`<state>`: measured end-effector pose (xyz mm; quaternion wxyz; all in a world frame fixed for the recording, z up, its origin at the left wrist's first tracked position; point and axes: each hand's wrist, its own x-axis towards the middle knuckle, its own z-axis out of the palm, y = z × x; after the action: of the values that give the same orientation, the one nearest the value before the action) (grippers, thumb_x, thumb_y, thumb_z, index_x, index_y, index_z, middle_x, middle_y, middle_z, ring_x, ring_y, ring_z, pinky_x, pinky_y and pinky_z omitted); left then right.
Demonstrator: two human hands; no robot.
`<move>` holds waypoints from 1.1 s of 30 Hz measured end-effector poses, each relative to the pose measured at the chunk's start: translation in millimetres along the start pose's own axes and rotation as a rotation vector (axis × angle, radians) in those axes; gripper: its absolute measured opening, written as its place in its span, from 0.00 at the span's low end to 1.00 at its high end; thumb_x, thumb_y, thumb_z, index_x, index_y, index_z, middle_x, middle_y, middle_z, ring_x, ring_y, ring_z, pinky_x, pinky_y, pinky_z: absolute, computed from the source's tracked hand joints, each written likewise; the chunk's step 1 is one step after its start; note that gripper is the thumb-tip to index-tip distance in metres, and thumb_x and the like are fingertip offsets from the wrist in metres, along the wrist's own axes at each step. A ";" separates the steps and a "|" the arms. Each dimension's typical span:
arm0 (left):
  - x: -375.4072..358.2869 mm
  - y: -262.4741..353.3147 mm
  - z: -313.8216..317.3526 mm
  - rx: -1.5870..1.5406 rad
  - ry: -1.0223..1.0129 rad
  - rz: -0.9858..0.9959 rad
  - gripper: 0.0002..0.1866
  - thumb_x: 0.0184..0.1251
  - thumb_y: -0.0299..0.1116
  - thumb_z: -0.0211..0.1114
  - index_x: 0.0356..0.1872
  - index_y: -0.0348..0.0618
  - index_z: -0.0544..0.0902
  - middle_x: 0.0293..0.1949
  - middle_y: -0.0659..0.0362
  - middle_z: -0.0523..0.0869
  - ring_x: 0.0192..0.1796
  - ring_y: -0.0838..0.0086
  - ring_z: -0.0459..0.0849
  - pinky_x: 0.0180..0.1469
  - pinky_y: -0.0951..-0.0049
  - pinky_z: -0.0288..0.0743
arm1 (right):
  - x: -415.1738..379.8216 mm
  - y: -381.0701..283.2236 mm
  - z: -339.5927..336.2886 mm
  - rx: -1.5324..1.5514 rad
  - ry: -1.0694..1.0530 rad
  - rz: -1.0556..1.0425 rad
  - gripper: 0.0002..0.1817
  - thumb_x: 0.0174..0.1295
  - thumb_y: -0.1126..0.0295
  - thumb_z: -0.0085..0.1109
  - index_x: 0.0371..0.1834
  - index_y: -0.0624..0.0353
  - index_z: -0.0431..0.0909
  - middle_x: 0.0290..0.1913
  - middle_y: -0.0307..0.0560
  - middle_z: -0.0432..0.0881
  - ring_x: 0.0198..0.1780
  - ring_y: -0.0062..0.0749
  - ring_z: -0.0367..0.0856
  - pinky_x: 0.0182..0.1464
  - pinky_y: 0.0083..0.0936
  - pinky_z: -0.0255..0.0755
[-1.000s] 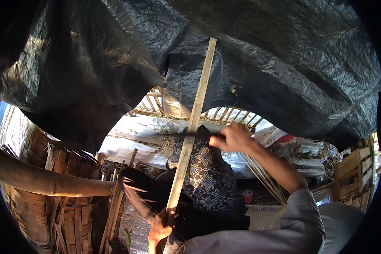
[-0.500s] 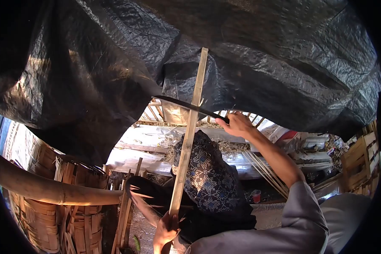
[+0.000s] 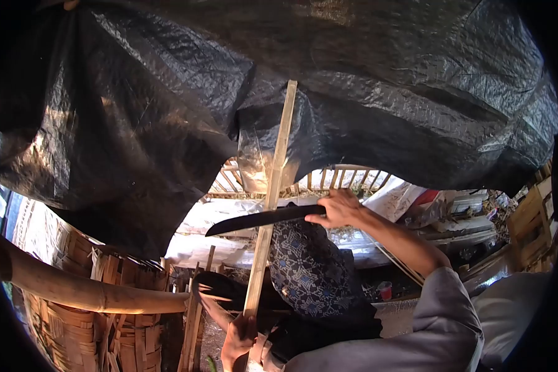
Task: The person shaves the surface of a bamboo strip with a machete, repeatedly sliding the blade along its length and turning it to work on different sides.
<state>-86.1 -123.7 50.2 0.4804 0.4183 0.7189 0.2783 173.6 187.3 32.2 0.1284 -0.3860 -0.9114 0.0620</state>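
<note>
My left hand point(image 3: 239, 340) is closed round the lower end of a long pale wooden strip point(image 3: 279, 152), which stands nearly upright and leans slightly right at the top. In my right hand point(image 3: 338, 209) is the handle of a dark machete point(image 3: 254, 220). Its blade points left and crosses the strip around mid-length; whether it touches the wood cannot be made out. Behind the strip is patterned dark cloth point(image 3: 310, 266) over my leg.
Black plastic sheeting point(image 3: 384, 93) hangs across the top. A thick bamboo pole point(image 3: 99, 293) runs at the left, above woven bamboo point(image 3: 68, 322). A red cup point(image 3: 385, 290) stands at the lower right, and a slatted wooden piece point(image 3: 530, 226) is farther right.
My right hand has moved down with the machete, whose blade now crosses lower on the strip and tilts down to the left. My left hand still grips the strip, whose top sits slightly lower.
</note>
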 end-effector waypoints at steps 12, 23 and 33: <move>-10.4 13.9 14.8 -0.185 0.090 0.021 0.11 0.70 0.35 0.53 0.32 0.39 0.75 0.17 0.66 0.72 0.17 0.85 0.69 0.18 0.81 0.61 | 3.9 -5.3 -2.4 0.070 0.027 0.144 0.41 0.55 0.28 0.40 0.14 0.62 0.75 0.09 0.42 0.67 0.11 0.32 0.68 0.14 0.32 0.65; -2.0 -83.6 3.9 0.911 0.282 1.208 0.14 0.48 0.20 0.62 0.39 0.28 0.78 0.44 0.51 0.78 0.38 0.60 0.78 0.31 0.75 0.73 | 17.9 -14.8 -25.7 0.128 -0.158 0.278 0.39 0.57 0.31 0.40 0.18 0.60 0.80 0.06 0.40 0.65 0.09 0.28 0.68 0.12 0.30 0.64; -4.7 -160.6 -8.7 -0.006 -0.140 0.222 0.15 0.57 0.23 0.62 0.46 0.32 0.75 0.34 0.53 0.78 0.27 0.72 0.78 0.27 0.77 0.73 | 6.0 -39.0 -28.9 -0.034 -0.176 -0.133 0.45 0.54 0.25 0.32 0.16 0.62 0.76 0.09 0.43 0.67 0.11 0.30 0.69 0.14 0.31 0.66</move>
<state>-146.9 -207.4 -73.1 0.4970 0.5124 0.6319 0.3020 150.9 164.9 69.3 0.0449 -0.3199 -0.9437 0.0714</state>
